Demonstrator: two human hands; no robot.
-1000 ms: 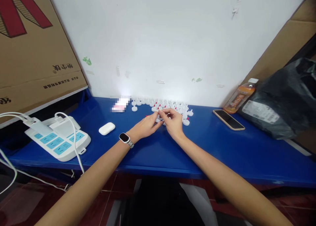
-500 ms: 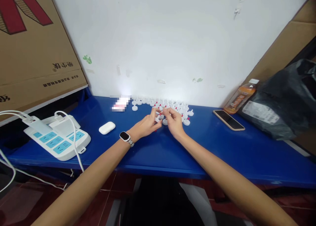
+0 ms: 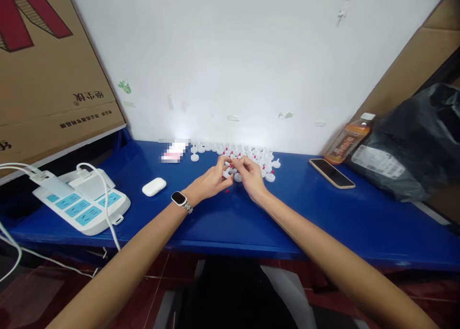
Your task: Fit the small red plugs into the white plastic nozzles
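My left hand [image 3: 214, 177], wearing a watch [image 3: 179, 198] at the wrist, is closed around a white plastic nozzle cap [image 3: 226, 174]. Thumb and forefinger of my right hand [image 3: 252, 176] pinch at a small red tip [image 3: 230, 166] on top of that cap; the fingers partly cover it. Behind and beside both hands stand many white nozzle caps [image 3: 270, 177], several of them with red tips. One loose red tip [image 3: 227, 191] lies on the blue table [image 3: 230, 219] just below my left hand.
At the left are a white power strip [image 3: 86, 214] with cables and a white earbud case [image 3: 154, 187]. A blurred pink-and-white item [image 3: 174, 152] lies near the wall. To the right are a phone [image 3: 332, 173], an orange drink bottle [image 3: 348, 140] and a dark plastic bag [image 3: 398, 147].
Both hands stay together at the cap, with only slight finger movement. The loose red tip below my left hand shows more fully. The whole view has shifted a little.
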